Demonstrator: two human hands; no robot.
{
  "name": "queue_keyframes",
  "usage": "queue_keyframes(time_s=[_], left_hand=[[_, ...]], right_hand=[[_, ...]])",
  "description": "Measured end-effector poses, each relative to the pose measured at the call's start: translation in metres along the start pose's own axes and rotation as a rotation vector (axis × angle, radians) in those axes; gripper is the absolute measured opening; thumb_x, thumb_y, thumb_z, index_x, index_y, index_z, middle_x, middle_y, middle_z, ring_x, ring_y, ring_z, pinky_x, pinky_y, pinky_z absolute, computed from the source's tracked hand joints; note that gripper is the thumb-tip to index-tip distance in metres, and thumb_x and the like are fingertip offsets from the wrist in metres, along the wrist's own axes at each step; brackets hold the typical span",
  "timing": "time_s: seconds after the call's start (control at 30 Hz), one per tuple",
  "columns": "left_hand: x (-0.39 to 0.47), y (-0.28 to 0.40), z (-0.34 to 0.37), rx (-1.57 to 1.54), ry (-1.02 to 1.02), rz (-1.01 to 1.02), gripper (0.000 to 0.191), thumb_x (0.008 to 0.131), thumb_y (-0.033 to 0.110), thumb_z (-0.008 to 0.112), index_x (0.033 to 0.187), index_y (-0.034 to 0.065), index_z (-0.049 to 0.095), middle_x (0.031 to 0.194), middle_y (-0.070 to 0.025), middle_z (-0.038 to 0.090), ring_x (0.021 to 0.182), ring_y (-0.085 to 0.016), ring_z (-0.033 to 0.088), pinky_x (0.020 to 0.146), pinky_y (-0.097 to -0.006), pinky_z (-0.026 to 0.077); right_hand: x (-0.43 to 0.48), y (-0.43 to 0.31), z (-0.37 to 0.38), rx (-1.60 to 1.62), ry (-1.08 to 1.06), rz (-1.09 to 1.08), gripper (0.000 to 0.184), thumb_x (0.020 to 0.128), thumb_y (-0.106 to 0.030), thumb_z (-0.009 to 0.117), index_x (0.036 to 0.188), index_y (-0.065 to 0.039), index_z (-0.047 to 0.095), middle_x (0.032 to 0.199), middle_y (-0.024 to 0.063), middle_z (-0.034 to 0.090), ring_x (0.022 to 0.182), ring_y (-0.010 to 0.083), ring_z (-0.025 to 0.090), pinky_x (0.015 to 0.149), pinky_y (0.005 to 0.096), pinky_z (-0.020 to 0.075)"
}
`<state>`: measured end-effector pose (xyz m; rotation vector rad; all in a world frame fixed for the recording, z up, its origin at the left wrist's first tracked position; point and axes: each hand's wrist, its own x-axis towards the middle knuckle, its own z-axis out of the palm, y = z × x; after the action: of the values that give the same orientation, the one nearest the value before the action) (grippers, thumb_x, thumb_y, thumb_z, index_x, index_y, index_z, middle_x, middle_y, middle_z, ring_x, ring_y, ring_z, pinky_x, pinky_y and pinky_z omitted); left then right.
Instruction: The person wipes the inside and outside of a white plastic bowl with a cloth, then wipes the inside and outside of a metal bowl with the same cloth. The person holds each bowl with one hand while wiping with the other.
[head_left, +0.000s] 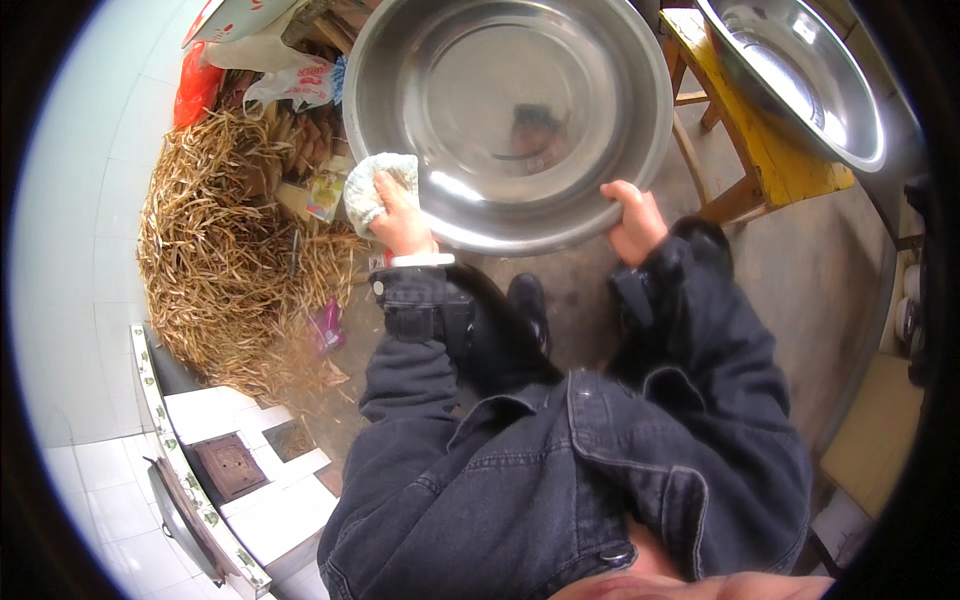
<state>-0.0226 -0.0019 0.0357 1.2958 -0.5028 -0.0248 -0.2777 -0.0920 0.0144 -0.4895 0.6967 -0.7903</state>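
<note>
In front of me I hold up a large round stainless-steel basin (510, 97), its hollow side turned towards me. My left hand (401, 217) presses a pale, folded cloth (367, 187) against the basin's lower left rim, thumb on top. On the lower right, my right hand (634, 221) grips the rim with its fingers curled over the edge. Nothing lies in the basin; its shiny bottom shows a dark reflection. A white bracelet circles my left wrist.
A second steel basin (810, 82) rests tilted on a yellow wooden bench (750, 135) at right. Dry straw-like leaves (217, 247) are heaped at left, near a red plastic bag (196, 86). A white-tiled stove (285, 517) with a rusty metal door (229, 465) stands lower left.
</note>
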Motion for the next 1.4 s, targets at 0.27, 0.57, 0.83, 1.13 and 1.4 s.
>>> queue_keyframes(time_s=[0.27,0.57,0.83,1.13,1.4], left_hand=[[-0.078,-0.016,0.033,-0.126,0.144,-0.207,0.040,0.099,0.028,0.045,0.127,-0.0018,0.044,0.127,-0.0106,0.051,0.110,-0.019,0.051,0.096,-0.0328,0.040],[-0.142,0.001,0.053,-0.128,-0.064,-0.554,0.038,0.099,0.031,0.045,0.121,0.0008,0.048,0.106,-0.0061,0.058,0.090,-0.016,0.056,0.082,-0.0288,0.044],[-0.002,-0.016,0.018,-0.051,-0.249,0.097,0.014,0.098,0.015,0.047,0.089,0.0068,0.053,0.075,-0.0009,0.057,0.062,-0.008,0.053,0.055,-0.0212,0.045],[0.033,-0.010,0.015,-0.255,-0.230,-0.079,0.014,0.091,0.009,0.049,0.102,0.0022,0.055,0.095,-0.0072,0.061,0.081,-0.018,0.061,0.073,-0.0317,0.051],[-0.022,0.007,0.011,-0.068,-0.149,-0.211,0.013,0.084,-0.001,0.045,0.078,0.0008,0.056,0.079,-0.0057,0.060,0.074,-0.015,0.060,0.067,-0.0267,0.049]], right_hand=[[0.003,0.018,0.012,0.096,0.081,0.050,0.044,0.080,-0.011,0.055,0.120,0.000,0.043,0.117,0.0155,0.051,0.109,0.0300,0.051,0.087,0.0520,0.0446],[-0.004,0.020,0.020,0.134,0.050,0.044,0.037,0.083,-0.010,0.054,0.116,0.004,0.045,0.109,0.0167,0.057,0.097,0.0321,0.060,0.082,0.0497,0.0513],[-0.020,-0.007,0.016,-0.029,-0.004,0.112,0.034,0.085,-0.008,0.051,0.114,0.007,0.046,0.111,0.0187,0.057,0.100,0.0314,0.060,0.087,0.0479,0.0518],[-0.016,-0.001,0.016,0.009,0.016,0.093,0.038,0.080,-0.008,0.052,0.114,0.008,0.045,0.111,0.0198,0.056,0.100,0.0320,0.059,0.085,0.0481,0.0528],[-0.010,0.010,0.014,0.052,0.055,0.080,0.033,0.080,-0.008,0.052,0.110,0.004,0.050,0.104,0.0162,0.058,0.098,0.0308,0.059,0.083,0.0482,0.0502]])
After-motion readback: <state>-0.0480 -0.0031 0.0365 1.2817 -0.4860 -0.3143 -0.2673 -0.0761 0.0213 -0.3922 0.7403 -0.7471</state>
